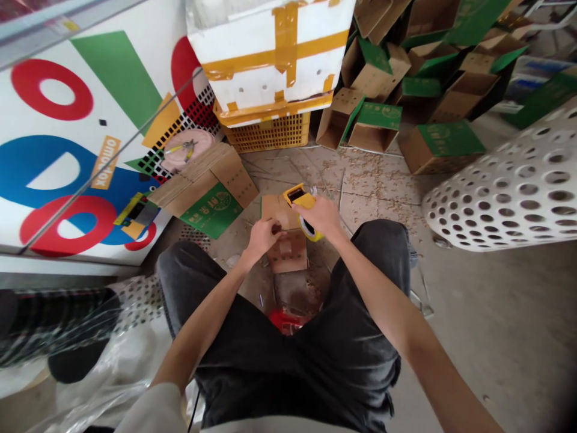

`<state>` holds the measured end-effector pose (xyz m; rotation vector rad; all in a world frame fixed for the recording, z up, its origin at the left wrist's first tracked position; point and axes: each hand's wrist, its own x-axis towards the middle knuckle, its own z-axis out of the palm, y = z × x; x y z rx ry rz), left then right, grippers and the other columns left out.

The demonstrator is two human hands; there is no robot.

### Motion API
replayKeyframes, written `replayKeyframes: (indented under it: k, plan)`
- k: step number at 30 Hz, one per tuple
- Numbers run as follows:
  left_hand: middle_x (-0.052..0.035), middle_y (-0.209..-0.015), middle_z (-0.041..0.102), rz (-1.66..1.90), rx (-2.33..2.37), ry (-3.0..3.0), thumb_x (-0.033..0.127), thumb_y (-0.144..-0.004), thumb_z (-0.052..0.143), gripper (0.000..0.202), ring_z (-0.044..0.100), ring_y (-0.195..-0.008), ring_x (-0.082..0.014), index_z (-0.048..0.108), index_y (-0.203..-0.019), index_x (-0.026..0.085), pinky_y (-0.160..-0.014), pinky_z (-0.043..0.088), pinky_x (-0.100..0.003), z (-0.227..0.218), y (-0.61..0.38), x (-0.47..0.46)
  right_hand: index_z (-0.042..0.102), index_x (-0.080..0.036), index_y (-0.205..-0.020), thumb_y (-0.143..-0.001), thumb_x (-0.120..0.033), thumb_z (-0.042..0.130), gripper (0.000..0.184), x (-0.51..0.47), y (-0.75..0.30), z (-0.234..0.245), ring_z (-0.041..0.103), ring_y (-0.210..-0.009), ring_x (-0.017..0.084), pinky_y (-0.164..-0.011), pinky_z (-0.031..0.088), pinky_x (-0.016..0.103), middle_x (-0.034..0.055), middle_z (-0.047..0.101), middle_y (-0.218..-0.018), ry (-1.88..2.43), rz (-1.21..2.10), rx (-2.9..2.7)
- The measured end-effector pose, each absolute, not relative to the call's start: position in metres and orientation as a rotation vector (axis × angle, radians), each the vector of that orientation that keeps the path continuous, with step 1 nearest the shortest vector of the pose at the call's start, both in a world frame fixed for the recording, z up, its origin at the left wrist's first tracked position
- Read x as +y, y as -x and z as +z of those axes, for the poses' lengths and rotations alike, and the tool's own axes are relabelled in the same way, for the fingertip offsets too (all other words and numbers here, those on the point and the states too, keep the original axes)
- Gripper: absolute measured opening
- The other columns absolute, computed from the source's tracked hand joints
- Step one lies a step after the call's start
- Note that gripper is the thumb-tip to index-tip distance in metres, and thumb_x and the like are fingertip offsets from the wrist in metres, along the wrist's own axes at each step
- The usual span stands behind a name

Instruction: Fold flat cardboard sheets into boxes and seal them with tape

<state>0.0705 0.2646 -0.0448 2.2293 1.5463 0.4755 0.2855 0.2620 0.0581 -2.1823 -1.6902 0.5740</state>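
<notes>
A small brown cardboard box (288, 254) stands on the floor between my knees, with a strip of clear tape across its seam. My right hand (321, 215) grips a yellow tape dispenser (300, 195) over the far right edge of the box; part of its roll shows below the fingers. At the left side of the box, my left hand (264, 236) has its fingers curled and pinched at the tape or the cardboard edge. What exactly lies between those fingertips is too small to make out.
Flattened green-and-brown cartons (211, 192) lean at the left. Behind stands a white foam box (274, 60) on a yellow crate (270, 133). Several open cartons (376, 123) are piled at the back right, beside a white perforated basket (509, 186). Crumb-like bits litter the floor.
</notes>
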Motion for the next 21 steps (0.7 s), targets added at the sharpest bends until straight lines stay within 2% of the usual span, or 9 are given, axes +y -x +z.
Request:
replayKeyframes:
  k: [4, 8, 13, 15, 17, 21]
  plan:
    - [-0.0154, -0.12, 0.07, 0.351, 1.58, -2.261, 0.036, -0.08, 0.09, 0.048, 0.066, -0.114, -0.0331, 0.068, -0.119, 0.017, -0.096, 0.051, -0.041, -0.035, -0.068, 0.246, 0.08, -0.014, -0.11, -0.088, -0.077, 0.064, 0.068, 0.268, -0.285, 0.054, 0.076, -0.104, 0.038, -0.085, 0.058, 0.044, 0.0229, 0.079, -0.108, 2.179, 0.644, -1.667]
    - [-0.0224, -0.141, 0.057, 0.227, 1.574, -2.323, 0.05, -0.075, 0.093, 0.082, 0.057, -0.131, -0.0393, 0.056, -0.139, 0.014, -0.104, 0.049, -0.048, -0.039, -0.077, 0.225, 0.081, -0.014, -0.109, -0.087, -0.079, 0.063, 0.071, 0.279, -0.274, 0.04, 0.076, -0.104, 0.038, -0.084, 0.058, 0.043, 0.0231, 0.08, -0.107, 2.13, 0.623, -1.663]
    - [-0.0283, -0.148, 0.052, 0.125, 1.5, -2.282, 0.06, -0.069, 0.094, 0.099, 0.049, -0.141, -0.0456, 0.053, -0.143, 0.01, -0.112, 0.044, -0.058, -0.055, -0.085, 0.212, 0.082, -0.011, -0.105, -0.09, -0.082, 0.056, 0.077, 0.29, -0.254, 0.029, 0.076, -0.108, 0.037, -0.09, 0.057, 0.04, 0.0268, 0.079, -0.107, 2.116, 0.65, -1.735]
    - [-0.0281, -0.147, 0.055, 0.245, 1.421, -2.098, 0.06, -0.066, 0.095, 0.096, 0.05, -0.141, -0.0464, 0.057, -0.14, 0.011, -0.113, 0.044, -0.059, -0.059, -0.083, 0.216, 0.081, -0.01, -0.105, -0.091, -0.082, 0.054, 0.078, 0.292, -0.246, 0.029, 0.076, -0.108, 0.037, -0.09, 0.056, 0.041, 0.0274, 0.079, -0.107, 2.123, 0.643, -1.773]
    - [-0.0255, -0.138, 0.064, 0.414, 1.313, -1.733, 0.055, -0.068, 0.095, 0.081, 0.058, -0.133, -0.0439, 0.065, -0.13, 0.013, -0.109, 0.049, -0.056, -0.058, -0.077, 0.225, 0.081, -0.011, -0.104, -0.091, -0.081, 0.055, 0.076, 0.294, -0.24, 0.03, 0.076, -0.106, 0.036, -0.09, 0.057, 0.043, 0.0257, 0.079, -0.105, 2.098, 0.654, -1.808]
    - [-0.0164, -0.12, 0.076, 0.72, 1.009, -0.914, 0.033, -0.073, 0.091, 0.045, 0.072, -0.109, -0.0313, 0.073, -0.111, 0.017, -0.094, 0.059, -0.048, -0.047, -0.057, 0.245, 0.077, -0.015, -0.111, -0.088, -0.074, 0.068, 0.064, 0.294, -0.229, 0.037, 0.074, -0.101, 0.029, -0.09, 0.056, 0.04, 0.0169, 0.08, -0.106, 1.883, 0.814, -1.825]
